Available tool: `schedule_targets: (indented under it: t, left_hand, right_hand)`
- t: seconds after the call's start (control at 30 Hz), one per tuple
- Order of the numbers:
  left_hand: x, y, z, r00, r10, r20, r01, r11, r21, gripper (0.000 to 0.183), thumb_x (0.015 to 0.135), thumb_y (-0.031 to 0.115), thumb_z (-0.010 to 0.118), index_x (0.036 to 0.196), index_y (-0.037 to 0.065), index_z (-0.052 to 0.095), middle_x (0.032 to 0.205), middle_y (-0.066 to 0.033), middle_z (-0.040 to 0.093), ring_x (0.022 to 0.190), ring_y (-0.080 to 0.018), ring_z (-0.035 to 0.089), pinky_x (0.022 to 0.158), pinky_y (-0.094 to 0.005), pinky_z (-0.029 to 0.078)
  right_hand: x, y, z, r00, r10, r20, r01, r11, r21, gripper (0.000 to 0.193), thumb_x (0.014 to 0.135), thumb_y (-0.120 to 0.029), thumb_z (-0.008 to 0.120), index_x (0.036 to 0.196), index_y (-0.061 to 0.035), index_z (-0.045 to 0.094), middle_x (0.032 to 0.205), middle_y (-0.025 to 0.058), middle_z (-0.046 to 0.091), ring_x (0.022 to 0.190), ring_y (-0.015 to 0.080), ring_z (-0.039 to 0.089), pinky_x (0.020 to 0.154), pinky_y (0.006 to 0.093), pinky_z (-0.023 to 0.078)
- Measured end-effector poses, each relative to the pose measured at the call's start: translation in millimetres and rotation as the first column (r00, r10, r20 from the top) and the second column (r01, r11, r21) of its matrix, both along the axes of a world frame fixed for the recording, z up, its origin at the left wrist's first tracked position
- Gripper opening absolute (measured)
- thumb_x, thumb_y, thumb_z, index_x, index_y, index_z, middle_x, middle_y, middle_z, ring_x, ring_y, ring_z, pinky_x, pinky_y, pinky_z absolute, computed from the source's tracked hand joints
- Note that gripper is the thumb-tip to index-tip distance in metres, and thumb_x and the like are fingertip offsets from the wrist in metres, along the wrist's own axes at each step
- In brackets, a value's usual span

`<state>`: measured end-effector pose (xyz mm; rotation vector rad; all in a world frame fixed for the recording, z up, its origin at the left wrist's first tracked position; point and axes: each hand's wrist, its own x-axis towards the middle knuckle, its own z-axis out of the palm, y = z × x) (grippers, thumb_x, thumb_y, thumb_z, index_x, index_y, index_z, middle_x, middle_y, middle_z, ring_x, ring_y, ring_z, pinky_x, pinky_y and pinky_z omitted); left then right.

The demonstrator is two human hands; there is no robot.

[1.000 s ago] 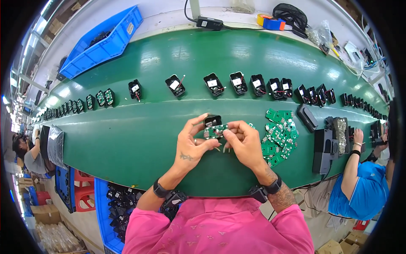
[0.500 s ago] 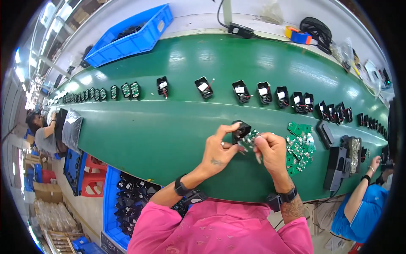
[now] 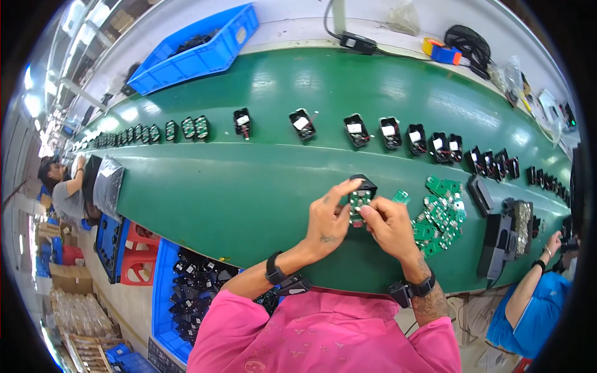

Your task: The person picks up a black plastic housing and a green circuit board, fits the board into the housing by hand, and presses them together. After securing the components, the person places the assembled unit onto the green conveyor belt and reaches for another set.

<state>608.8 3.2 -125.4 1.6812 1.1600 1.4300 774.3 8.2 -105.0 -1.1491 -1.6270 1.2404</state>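
Working just left of the board pile [image 3: 444, 214], over the green surface [image 3: 249, 205]. Gripping black case [image 3: 368, 184] in left hand [image 3: 326, 221], fingers curled round its left side and top edge; pinching green board [image 3: 359, 200] at the case's opening with right hand [image 3: 390, 227], thumb over the board's right edge. Cannot tell whether fully seated. Judged partway through this unit: board at the case, fit unconfirmed. Counted as apparently done: cases with boards showing [image 3: 188, 128], lined up beyond the pile and far to its left. Apparently left to do: open cases [image 3: 357, 137] with white labels [image 3: 354, 128] and red wires [image 3: 246, 132], no board visible on top, spread beyond the pile and to both sides. Also unused: single board [image 3: 401, 197] just off the pile's left edge.
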Motion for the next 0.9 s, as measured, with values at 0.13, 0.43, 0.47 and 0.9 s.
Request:
schedule_targets:
  t: [0.13,0.43,0.47,0.9]
  left_hand:
    - [-3.5,3.2,10.8,0.999,0.043,0.005,-0.042,0.998,-0.050,0.042,0.090,-0.008,0.056,0.130,0.004,0.056,0.114,-0.0139,0.069,0.083,-0.0144,0.070,0.067,-0.0273,0.059]
    - [-12.6,14.1,13.5,0.899,-0.279,0.339,0.376,0.888,-0.265,0.041,0.093,-0.002,0.056,0.134,0.001,0.049,0.122,-0.0200,0.061,0.085,-0.0180,0.070,0.067,-0.0281,0.063]
    - [-10.6,13.1,14.1,0.916,-0.233,0.327,0.342,0.878,-0.335,0.037,0.095,0.001,0.057,0.131,0.000,0.048,0.120,-0.0200,0.062,0.082,-0.0182,0.070,0.064,-0.0281,0.063]
    - [2.2,5.2,6.9,0.934,-0.086,0.346,0.236,0.877,-0.419,0.022,0.100,0.009,0.055,0.118,-0.002,0.048,0.108,-0.0201,0.065,0.067,-0.0191,0.070,0.050,-0.0260,0.059]
  right_hand:
    - [-3.5,6.0,-1.9,0.993,-0.101,0.061,0.090,0.983,0.161,0.023,0.093,-0.017,0.066,0.078,-0.0002,0.065,0.054,0.0010,0.056,0.049,0.0063,0.051,0.045,0.0264,0.037]
    - [4.4,4.1,-5.3,0.976,-0.200,0.087,0.189,0.974,0.123,0.028,0.091,-0.017,0.070,0.071,0.0012,0.062,0.051,0.0008,0.051,0.048,0.0058,0.043,0.044,0.0279,0.032]
    - [3.8,3.1,-8.2,0.972,-0.203,0.117,0.181,0.967,0.179,0.028,0.091,-0.017,0.070,0.072,0.0008,0.062,0.051,0.0009,0.051,0.047,0.0066,0.043,0.044,0.0282,0.032]
    - [-10.1,2.1,-6.2,0.994,-0.094,-0.053,0.096,0.995,0.036,0.036,0.098,-0.007,0.055,0.133,-0.0024,0.052,0.101,0.0153,0.066,0.088,0.0198,0.066,0.079,0.0319,0.053]
